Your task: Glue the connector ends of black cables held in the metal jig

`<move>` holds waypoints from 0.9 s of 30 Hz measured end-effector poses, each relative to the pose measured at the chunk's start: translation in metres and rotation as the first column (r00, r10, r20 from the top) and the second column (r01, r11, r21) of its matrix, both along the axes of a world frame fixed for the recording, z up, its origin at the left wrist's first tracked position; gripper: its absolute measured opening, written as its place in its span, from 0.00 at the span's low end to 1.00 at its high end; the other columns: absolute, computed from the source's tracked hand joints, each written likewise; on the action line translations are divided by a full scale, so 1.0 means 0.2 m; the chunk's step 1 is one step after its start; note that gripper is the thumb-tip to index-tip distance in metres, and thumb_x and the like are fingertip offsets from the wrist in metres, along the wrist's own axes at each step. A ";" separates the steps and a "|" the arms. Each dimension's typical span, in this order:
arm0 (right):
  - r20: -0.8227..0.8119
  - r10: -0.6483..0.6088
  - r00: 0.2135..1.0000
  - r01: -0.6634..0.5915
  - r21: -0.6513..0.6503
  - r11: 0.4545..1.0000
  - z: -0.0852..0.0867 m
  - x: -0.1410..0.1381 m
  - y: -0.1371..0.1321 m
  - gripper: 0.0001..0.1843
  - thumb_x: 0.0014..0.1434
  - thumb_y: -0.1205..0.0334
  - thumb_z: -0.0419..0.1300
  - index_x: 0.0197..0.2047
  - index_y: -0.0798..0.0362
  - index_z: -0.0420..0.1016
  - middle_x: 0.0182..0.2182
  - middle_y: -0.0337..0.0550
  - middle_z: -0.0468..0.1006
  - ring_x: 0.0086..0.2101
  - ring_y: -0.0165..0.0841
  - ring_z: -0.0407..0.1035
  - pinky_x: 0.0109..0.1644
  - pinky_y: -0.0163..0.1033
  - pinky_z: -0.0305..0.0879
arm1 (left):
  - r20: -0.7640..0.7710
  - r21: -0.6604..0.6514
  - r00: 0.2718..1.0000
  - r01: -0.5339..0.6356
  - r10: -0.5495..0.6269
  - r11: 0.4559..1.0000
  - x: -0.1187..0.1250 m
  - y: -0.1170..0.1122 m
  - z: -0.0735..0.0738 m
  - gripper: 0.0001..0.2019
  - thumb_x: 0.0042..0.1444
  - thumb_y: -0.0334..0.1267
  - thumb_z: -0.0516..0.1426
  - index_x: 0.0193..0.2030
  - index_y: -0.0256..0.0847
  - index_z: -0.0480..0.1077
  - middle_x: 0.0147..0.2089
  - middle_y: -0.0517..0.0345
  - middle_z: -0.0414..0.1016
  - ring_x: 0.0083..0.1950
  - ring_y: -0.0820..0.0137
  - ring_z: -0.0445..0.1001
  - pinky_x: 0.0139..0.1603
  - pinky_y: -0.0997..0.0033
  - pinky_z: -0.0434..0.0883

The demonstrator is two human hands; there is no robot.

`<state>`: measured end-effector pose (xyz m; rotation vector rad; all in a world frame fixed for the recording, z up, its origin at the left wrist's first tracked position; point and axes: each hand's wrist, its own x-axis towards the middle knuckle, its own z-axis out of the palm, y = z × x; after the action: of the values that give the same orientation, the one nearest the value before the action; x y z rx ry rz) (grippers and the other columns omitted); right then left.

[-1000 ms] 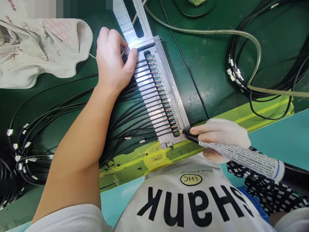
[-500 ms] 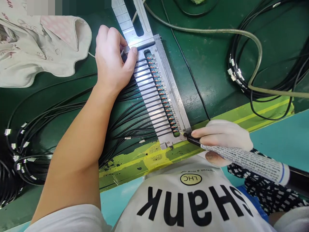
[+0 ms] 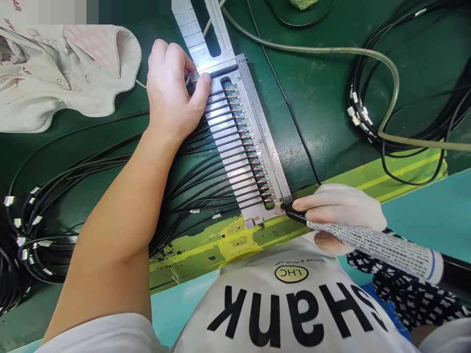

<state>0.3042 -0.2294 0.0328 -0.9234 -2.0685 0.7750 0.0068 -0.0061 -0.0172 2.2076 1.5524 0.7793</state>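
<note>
A flat metal fixture [image 3: 235, 181] lies on the green table, its hinged slotted lid [image 3: 223, 29] folded back at the far end. Several small green circuit boards [image 3: 250, 147] sit in a row in its slot, each with a black cable [image 3: 224, 156] running off to the left. My bare left hand [image 3: 176, 90] is closed on the fixture's upper left edge, thumb on top and fingertips partly hidden. In a white glove, my right hand [image 3: 344, 208] grips a marker pen [image 3: 371, 245] with a white printed label. The pen's dark tip touches or nearly touches the fixture's near right corner.
Coiled black cables with silver tags lie at the left [image 3: 33, 245] and right [image 3: 358, 110]. A whitish cloth [image 3: 73, 73] rests at the upper left. One thick beige cord [image 3: 312, 49] crosses the table behind the fixture. Yellow-green tape [image 3: 206, 245] lines the near edge.
The whole view has shifted very slightly. Both hands, the marker pen and the fixture keep their places relative to one another.
</note>
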 end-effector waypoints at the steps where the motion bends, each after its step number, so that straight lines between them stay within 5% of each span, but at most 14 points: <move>1: -0.004 0.004 1.000 -0.004 -0.006 1.000 0.00 0.00 0.00 0.09 0.61 0.56 0.64 0.43 0.50 0.76 0.43 0.48 0.85 0.36 0.33 0.80 0.36 0.39 0.74 | -0.023 0.027 1.000 0.002 -0.001 1.000 0.00 0.01 -0.01 0.12 0.57 0.54 0.57 0.37 0.51 0.63 0.43 0.50 0.65 0.53 0.57 0.64 0.56 0.49 0.64; 8: -0.055 -0.013 0.998 0.013 0.006 1.000 -0.01 -0.01 0.00 0.11 0.59 0.58 0.66 0.44 0.52 0.77 0.44 0.49 0.85 0.37 0.34 0.80 0.37 0.39 0.74 | -0.188 0.104 0.982 0.039 -0.019 0.994 -0.03 0.05 -0.06 0.12 0.65 0.45 0.59 0.44 0.38 0.64 0.45 0.54 0.62 0.50 0.67 0.63 0.55 0.62 0.67; 21: -0.066 -0.053 0.996 0.056 0.036 0.998 -0.02 -0.02 0.01 0.11 0.60 0.57 0.66 0.45 0.51 0.77 0.43 0.49 0.85 0.39 0.34 0.81 0.41 0.40 0.76 | -0.260 0.159 0.965 0.083 -0.039 0.984 -0.03 0.04 -0.05 0.39 0.66 0.68 0.41 0.47 0.24 0.65 0.43 0.54 0.57 0.56 0.61 0.69 0.54 0.49 0.69; 27: -0.075 -0.026 0.997 0.031 0.062 0.998 -0.02 -0.02 0.02 0.12 0.60 0.57 0.65 0.46 0.50 0.76 0.42 0.48 0.85 0.38 0.34 0.81 0.39 0.38 0.77 | -0.268 0.142 0.963 0.073 -0.033 0.987 -0.02 0.03 -0.04 0.37 0.66 0.67 0.43 0.47 0.26 0.65 0.44 0.54 0.56 0.56 0.61 0.69 0.55 0.48 0.70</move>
<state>0.3002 -0.2244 0.0288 -0.8752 -1.9998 0.7142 0.0020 0.0009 -0.0255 2.5417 1.5907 0.6227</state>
